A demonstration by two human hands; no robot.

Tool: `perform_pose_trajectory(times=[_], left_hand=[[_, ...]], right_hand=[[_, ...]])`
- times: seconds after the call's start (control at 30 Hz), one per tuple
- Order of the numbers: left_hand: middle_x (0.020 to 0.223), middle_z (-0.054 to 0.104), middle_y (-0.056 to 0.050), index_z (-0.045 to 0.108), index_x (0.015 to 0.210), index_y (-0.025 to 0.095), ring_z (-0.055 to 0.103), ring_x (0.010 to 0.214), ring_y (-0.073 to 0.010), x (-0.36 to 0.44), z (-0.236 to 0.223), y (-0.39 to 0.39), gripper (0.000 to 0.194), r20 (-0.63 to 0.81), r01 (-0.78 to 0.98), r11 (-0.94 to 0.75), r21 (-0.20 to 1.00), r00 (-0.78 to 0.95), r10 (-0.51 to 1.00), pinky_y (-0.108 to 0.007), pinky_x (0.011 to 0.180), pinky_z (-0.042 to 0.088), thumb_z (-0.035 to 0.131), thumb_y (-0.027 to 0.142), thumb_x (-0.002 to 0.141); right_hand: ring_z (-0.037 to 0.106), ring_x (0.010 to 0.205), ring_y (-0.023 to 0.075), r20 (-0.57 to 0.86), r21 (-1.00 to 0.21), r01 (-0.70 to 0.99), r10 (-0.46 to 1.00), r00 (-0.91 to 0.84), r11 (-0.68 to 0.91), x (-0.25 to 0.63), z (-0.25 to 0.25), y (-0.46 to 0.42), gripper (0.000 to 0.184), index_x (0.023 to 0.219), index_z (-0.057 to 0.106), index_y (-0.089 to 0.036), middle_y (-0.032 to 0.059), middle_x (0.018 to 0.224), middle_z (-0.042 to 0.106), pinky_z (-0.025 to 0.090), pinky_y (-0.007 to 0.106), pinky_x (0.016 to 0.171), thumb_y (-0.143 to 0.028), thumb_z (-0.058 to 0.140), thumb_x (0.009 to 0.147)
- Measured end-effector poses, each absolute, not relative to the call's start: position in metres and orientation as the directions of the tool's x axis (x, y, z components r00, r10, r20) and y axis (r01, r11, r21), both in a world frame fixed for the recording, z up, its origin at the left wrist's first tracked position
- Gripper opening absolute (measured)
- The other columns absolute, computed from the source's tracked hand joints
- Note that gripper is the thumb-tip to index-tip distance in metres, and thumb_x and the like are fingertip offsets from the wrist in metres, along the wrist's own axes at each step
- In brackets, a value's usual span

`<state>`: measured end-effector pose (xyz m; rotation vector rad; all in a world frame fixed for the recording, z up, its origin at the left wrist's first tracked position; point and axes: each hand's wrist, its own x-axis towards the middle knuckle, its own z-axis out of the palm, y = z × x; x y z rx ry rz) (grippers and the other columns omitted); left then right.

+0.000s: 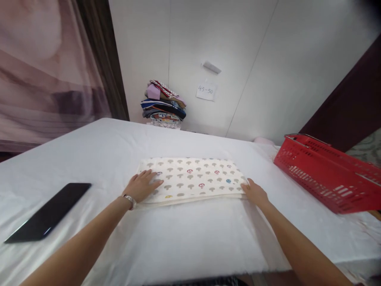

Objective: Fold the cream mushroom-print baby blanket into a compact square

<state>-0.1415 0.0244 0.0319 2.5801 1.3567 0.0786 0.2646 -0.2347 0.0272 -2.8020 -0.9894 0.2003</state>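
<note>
A folded white cloth point(193, 178) printed with small mushrooms, mostly grey-beige with a few in red, blue and yellow, lies flat as a long rectangle on the white-covered table. My left hand point(141, 186), with a silvery bracelet at the wrist, rests flat on its left end, fingers spread. At the opposite end my right hand point(254, 192) touches the cloth's edge, thumb on top and fingers extended alongside; part of those fingers is hidden.
A black phone or tablet point(49, 212) lies on the white table cover point(190, 238) at left. A red plastic basket point(324, 171) with a metal handle stands at right. Folded fabrics point(163, 105) are stacked by the back wall, near a paper sign point(206, 91) reading "45-50".
</note>
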Motion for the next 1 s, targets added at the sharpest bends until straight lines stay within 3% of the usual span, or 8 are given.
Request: perform_pose_trajectory(times=[0.17, 0.57, 0.67, 0.87, 1.0], left_hand=[[0.152, 0.024, -0.006, 0.037, 0.14, 0.019, 0.013, 0.141, -0.0273, -0.14, 0.026, 0.026, 0.07, 0.017, 0.839, -0.534, 0.103, 0.535, 0.845, -0.051, 0.111, 0.016, 0.028, 0.06, 0.084], [0.149, 0.03, -0.009, 0.041, 0.137, 0.017, 0.017, 0.14, -0.0277, -0.143, 0.018, 0.023, 0.063, 0.131, 0.813, -0.581, 0.026, 0.574, 0.808, -0.05, 0.108, 0.023, 0.034, 0.053, 0.085], [0.149, 0.031, -0.008, 0.042, 0.136, 0.019, 0.018, 0.14, -0.0275, -0.144, 0.015, 0.023, 0.061, 0.15, 0.809, -0.586, 0.044, 0.575, 0.805, -0.05, 0.108, 0.024, 0.035, 0.053, 0.086], [0.15, 0.028, -0.006, 0.04, 0.137, 0.021, 0.017, 0.14, -0.0253, -0.143, 0.017, 0.015, 0.061, 0.085, 0.828, -0.549, 0.116, 0.542, 0.836, -0.049, 0.112, 0.018, 0.04, 0.054, 0.086], [0.148, 0.033, -0.004, 0.044, 0.133, 0.026, 0.021, 0.139, -0.0232, -0.145, 0.025, 0.021, 0.056, 0.002, 0.838, -0.485, 0.249, 0.501, 0.866, -0.048, 0.112, 0.02, 0.042, 0.055, 0.085]], right_hand=[[0.053, 0.117, 0.0237, -0.077, -0.31, 0.551, 0.599, 0.797, -0.775, 0.281, 0.031, -0.2, 0.055, 0.135, 0.044, -0.016, 0.0118, 0.128, 0.056, 0.04, 0.032, 0.094, -0.046, 0.036, 0.089], [0.059, 0.107, 0.0193, -0.072, -0.347, 0.508, 0.562, 0.824, -0.789, 0.325, 0.039, -0.095, 0.035, 0.114, 0.062, -0.014, 0.0109, 0.118, 0.063, 0.044, 0.031, 0.091, -0.035, 0.044, 0.09], [0.058, 0.109, 0.0222, -0.055, -0.331, 0.497, 0.542, 0.838, -0.802, 0.321, 0.031, -0.093, 0.04, 0.116, 0.061, -0.017, 0.0101, 0.116, 0.063, 0.044, 0.029, 0.089, -0.038, 0.041, 0.089], [0.056, 0.109, 0.0324, -0.077, -0.302, 0.483, 0.526, 0.847, -0.822, 0.31, 0.024, -0.1, 0.05, 0.126, 0.054, -0.016, 0.0176, 0.116, 0.061, 0.045, 0.043, 0.086, -0.041, 0.032, 0.088], [0.058, 0.103, 0.0356, -0.059, -0.266, 0.504, 0.536, 0.842, -0.822, 0.323, 0.014, -0.099, 0.053, 0.122, 0.057, -0.018, 0.0182, 0.112, 0.063, 0.048, 0.047, 0.079, -0.047, 0.031, 0.086]])
